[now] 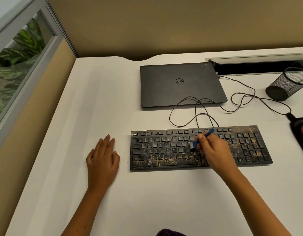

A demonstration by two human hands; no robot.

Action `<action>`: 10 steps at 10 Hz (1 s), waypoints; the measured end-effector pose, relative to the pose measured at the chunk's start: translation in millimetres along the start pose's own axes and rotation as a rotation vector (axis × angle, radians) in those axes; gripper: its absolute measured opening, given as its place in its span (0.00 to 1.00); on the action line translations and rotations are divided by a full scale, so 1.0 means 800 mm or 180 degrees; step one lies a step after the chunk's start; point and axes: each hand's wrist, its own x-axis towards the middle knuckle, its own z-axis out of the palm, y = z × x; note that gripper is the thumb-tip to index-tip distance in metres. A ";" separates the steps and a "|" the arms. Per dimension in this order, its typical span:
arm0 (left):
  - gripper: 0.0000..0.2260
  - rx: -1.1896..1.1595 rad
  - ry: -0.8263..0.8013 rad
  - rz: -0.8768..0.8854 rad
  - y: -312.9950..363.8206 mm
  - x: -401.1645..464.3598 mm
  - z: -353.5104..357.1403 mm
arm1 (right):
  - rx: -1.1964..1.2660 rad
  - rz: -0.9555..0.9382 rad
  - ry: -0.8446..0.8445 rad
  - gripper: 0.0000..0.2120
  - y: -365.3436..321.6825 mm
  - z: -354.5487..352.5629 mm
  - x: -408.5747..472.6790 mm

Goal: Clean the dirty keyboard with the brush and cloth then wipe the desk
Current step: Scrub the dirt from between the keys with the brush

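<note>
At mid-keyboard your right hand [213,149] has the blue brush [201,139] in its grip, fingers curled round the handle, bristle head down on the keys near the K/L area. Your left hand [103,159] lies flat and released on the bench [79,116], just left of the keyboard [164,150], not touching it. The keyboard sits near the front middle of the bench, below the closed laptop [179,84]. Its long axis runs left-right, very slightly tilted, cable end facing away from you. The brush axis runs diagonal, head low-left, handle tip up-right. Crumbs look thickest on the bottom row and right side; upper-left keys look cleaner. Probably best to sweep short strokes along the rows toward one edge, keep bristles angled into the gaps, and steady the keyboard with your left hand so it doesn't slide. No cloth clearly in view
</note>
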 end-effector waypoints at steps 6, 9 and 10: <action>0.24 0.0023 -0.0044 0.0030 -0.001 -0.001 0.000 | -0.0126 0.0043 0.0182 0.15 0.018 0.000 -0.007; 0.24 0.0032 -0.0045 0.0034 -0.002 0.000 0.000 | -0.0187 -0.0145 0.0131 0.15 0.022 -0.005 -0.010; 0.24 0.0020 -0.0051 0.0041 -0.002 0.000 0.000 | 0.0050 -0.0108 0.0420 0.15 0.021 -0.008 -0.010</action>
